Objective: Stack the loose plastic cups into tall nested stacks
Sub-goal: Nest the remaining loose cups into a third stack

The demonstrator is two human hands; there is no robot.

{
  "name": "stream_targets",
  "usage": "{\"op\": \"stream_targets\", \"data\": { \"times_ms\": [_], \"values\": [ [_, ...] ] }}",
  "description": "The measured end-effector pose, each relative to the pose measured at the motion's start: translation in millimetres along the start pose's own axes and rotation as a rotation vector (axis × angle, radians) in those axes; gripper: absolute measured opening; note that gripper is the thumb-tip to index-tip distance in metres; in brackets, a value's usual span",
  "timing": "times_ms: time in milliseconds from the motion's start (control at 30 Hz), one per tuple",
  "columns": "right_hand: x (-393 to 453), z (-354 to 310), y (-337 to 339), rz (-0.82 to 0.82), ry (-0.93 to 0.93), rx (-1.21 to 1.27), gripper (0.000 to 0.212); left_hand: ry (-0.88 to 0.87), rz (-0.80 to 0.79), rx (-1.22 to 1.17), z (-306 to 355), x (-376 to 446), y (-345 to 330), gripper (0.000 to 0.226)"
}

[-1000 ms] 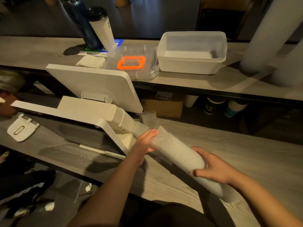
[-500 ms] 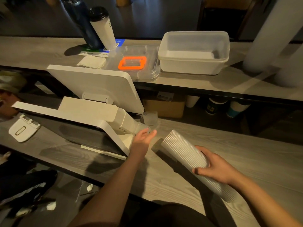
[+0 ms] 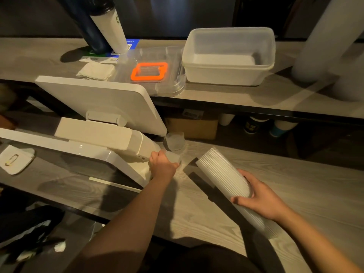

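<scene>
Head view caught a pickup step: left hand (image 3: 164, 166) gripped a clear loose cup (image 3: 173, 157) at ten o'clock of the nested stack (image 3: 232, 186), itself clasped by the right hand (image 3: 262, 198); nesting that cup likely came next.

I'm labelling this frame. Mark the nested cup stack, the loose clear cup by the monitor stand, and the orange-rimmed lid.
nested cup stack (image 3: 222, 172), head view, on its ribbed side.
loose clear cup (image 3: 175, 142), head view, on its side wall.
orange-rimmed lid (image 3: 136, 72), head view, on the orange rim's left edge.
</scene>
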State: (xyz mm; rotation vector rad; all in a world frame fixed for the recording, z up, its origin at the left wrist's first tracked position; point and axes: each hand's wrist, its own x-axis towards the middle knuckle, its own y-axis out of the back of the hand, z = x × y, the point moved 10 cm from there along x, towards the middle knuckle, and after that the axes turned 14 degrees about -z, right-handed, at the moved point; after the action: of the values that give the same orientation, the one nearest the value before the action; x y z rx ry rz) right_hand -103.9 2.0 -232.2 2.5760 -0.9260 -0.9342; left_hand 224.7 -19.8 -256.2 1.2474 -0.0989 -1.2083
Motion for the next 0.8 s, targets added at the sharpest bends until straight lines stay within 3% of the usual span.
{"op": "stream_targets", "data": {
  "times_ms": [233,433,600,733,800],
  "values": [
    [2.1,5.6,0.3,-0.006,-0.023,0.018,0.09,-0.032,-0.172,-0.198,-3.9,-6.9,-26.3,0.07],
    [0.7,8.5,-7.3,-0.049,-0.016,0.014,0.092,-0.032,-0.186,-0.175,-13.3,-18.7,-37.6,0.086],
    [-2.8,7.5,-9.5,-0.045,-0.013,0.008,0.096,-0.03,-0.122,-0.262,-18.2,-25.9,-24.3,0.07],
    [-6.3,8.5,-12.6,-0.051,-0.008,-0.006,0.099,-0.005,-0.141,-0.548,-18.8,-32.0,-15.4,0.06],
    [-7.8,7.2,-15.6,-0.068,0.001,-0.011,0.096,0.024,-0.216,-0.696,-16.0,-37.7,-18.0,0.065]
  ]
}}
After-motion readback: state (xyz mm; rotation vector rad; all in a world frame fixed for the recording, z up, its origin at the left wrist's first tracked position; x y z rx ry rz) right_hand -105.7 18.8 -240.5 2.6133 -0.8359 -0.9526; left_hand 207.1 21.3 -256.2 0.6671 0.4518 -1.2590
